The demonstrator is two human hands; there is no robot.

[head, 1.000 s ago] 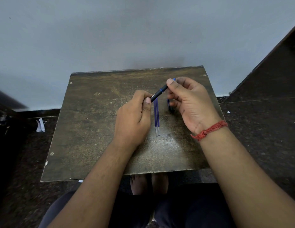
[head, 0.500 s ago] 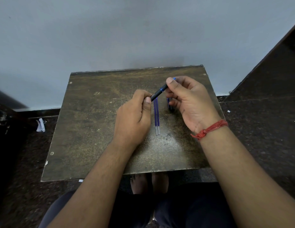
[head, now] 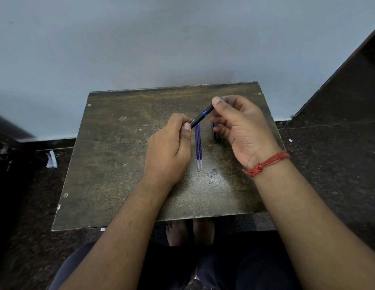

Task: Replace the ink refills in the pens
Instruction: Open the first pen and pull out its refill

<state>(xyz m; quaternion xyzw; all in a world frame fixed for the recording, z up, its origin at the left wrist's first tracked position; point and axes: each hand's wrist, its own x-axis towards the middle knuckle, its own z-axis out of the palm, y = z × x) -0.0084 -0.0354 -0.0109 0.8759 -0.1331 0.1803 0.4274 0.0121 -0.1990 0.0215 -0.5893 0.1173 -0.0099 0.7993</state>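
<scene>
Pen spans both grips, left hand to right hand.

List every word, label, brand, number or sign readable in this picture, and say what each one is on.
Nothing here can be read.
Pen, held at either end by the left hand and the right hand: a faint pale mark on the black barrel, too small and blurred to read.
Two refills on the table: no print visible.
Scraps of paper on the floor: no legible text.
</scene>
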